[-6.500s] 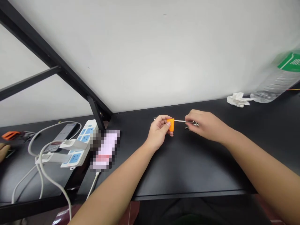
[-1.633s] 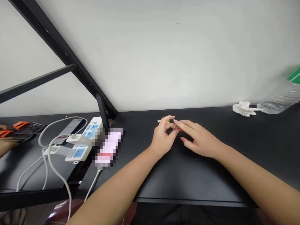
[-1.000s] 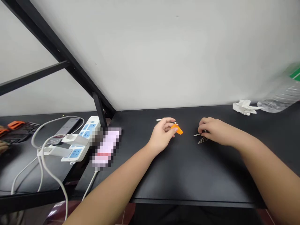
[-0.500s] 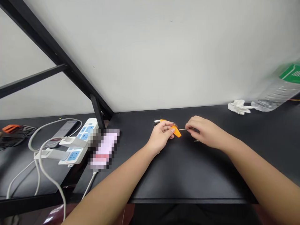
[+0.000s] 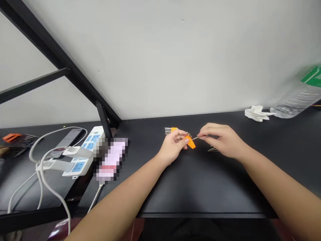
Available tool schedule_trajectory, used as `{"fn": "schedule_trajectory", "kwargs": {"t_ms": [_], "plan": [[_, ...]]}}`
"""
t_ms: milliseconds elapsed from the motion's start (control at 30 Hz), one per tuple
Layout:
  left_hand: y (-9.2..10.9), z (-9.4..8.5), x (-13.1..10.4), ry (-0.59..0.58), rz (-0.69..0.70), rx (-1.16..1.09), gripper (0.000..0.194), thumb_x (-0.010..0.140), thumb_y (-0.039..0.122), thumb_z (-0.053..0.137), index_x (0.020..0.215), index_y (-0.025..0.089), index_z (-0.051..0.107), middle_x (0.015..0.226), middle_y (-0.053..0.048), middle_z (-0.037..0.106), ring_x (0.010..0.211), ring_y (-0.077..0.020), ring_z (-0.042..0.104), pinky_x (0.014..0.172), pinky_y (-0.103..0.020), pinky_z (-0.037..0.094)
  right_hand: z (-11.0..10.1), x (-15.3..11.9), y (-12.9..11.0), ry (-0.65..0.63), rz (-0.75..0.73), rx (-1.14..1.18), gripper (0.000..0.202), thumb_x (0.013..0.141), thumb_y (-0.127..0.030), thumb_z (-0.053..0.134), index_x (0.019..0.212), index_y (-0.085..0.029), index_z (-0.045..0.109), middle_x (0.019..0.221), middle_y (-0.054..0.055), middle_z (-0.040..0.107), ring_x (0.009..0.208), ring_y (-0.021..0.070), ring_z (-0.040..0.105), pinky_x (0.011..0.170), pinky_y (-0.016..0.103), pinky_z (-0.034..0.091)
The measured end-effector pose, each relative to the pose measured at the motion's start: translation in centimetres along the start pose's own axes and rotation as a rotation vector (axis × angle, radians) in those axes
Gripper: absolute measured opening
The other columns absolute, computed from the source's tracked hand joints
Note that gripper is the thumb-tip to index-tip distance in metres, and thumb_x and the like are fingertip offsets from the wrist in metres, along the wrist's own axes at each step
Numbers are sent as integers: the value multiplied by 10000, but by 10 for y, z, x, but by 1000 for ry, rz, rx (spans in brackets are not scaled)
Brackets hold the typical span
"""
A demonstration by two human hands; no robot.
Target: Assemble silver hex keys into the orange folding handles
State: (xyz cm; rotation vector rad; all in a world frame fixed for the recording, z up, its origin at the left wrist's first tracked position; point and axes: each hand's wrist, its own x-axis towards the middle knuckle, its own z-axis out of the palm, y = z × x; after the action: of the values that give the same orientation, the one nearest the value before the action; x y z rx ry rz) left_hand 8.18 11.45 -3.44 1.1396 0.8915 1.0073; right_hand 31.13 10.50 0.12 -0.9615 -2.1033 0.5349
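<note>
Pinched between the thumb and fingers of my left hand (image 5: 173, 144) is an orange plastic piece (image 5: 191, 143), with a small dark metal part at its upper end. My right hand (image 5: 220, 138) grips a thin metal rod (image 5: 197, 137) by fingertips and thumb. The rod's left end reaches the metal part beside the orange piece; whether it sits inside cannot be made out. Several thin metal rods (image 5: 212, 149) lie on the black table under my right hand, partly hidden by it. Behind my left hand lies another orange piece (image 5: 174, 129) with several thin pale rods sticking out leftward.
A blurred-out phone (image 5: 114, 157) with a cable lies left on the table (image 5: 200, 190). Beyond it are a white power strip (image 5: 84, 160) with plugs, another phone (image 5: 69, 140) and a black metal frame (image 5: 103, 117). Crumpled tissue (image 5: 257, 113) and a clear bottle (image 5: 291, 103) sit at right.
The rod in my right hand has tilted, its right end now higher, and come closer to the orange piece. More of the loose rods below shows.
</note>
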Motion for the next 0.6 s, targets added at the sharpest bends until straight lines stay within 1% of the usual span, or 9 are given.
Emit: {"fn": "schedule_trajectory", "kwargs": {"t_ms": [133,233,300,367,433,467,533,567,600], "plan": [[-1,0,0,-13,-10,-31,368,735,352,886,937,140,662,828,-45,727,613,-114,639,656,-269,514,4,0,1,18,137,76,130,952,-256,639,959,-241,768,963,33,725,811,167,672,713,305,543],[-1,3,-1,-16,-11,-90,379,716,335,907,940,140,672,857,-62,755,744,-162,711,756,-297,546,13,1,0,59,227,156,191,940,-306,662,1089,-246,765,967,36,719,796,175,681,708,317,569],[0,6,-2,-5,-6,-128,383,702,319,920,944,145,680,860,-58,764,780,-166,721,794,-299,549,25,2,-2,93,232,168,278,950,-314,642,1203,-247,737,970,42,706,813,182,683,738,332,587],[2,8,-3,17,4,-162,389,698,317,924,955,147,686,849,-52,767,775,-160,719,805,-298,551,38,1,-4,102,203,129,365,971,-309,595,1319,-243,682,1037,65,698,899,203,688,812,366,599],[3,8,-3,44,21,-191,396,702,314,922,977,143,694,883,-64,776,814,-167,728,835,-304,555,51,0,-6,57,175,67,500,975,-310,576,1470,-240,564,1217,106,677,1082,246,676,946,431,585],[3,8,-3,58,29,-201,402,706,311,921,992,138,698,910,-74,779,846,-174,733,857,-309,556,55,-1,-6,21,168,37,581,968,-316,583,1536,-237,486,1330,129,640,1191,272,646,1016,468,560],[3,6,-3,81,31,-219,414,708,305,919,1015,131,702,950,-87,781,890,-185,738,879,-314,556,59,-3,-6,-48,169,-14,701,961,-334,595,1613,-233,357,1498,154,539,1350,307,558,1111,519,501],[3,6,-3,91,26,-225,419,706,308,920,1017,130,702,952,-88,780,888,-186,738,871,-313,558,59,-3,-6,-67,172,-33,718,966,-346,591,1626,-233,329,1533,157,509,1383,313,534,1128,529,487],[2,5,-2,101,19,-231,425,701,313,923,1015,132,701,948,-84,779,873,-183,737,857,-312,561,57,-3,-5,-72,172,-49,701,979,-354,575,1625,-236,330,1533,156,512,1382,312,537,1126,529,490]]}}
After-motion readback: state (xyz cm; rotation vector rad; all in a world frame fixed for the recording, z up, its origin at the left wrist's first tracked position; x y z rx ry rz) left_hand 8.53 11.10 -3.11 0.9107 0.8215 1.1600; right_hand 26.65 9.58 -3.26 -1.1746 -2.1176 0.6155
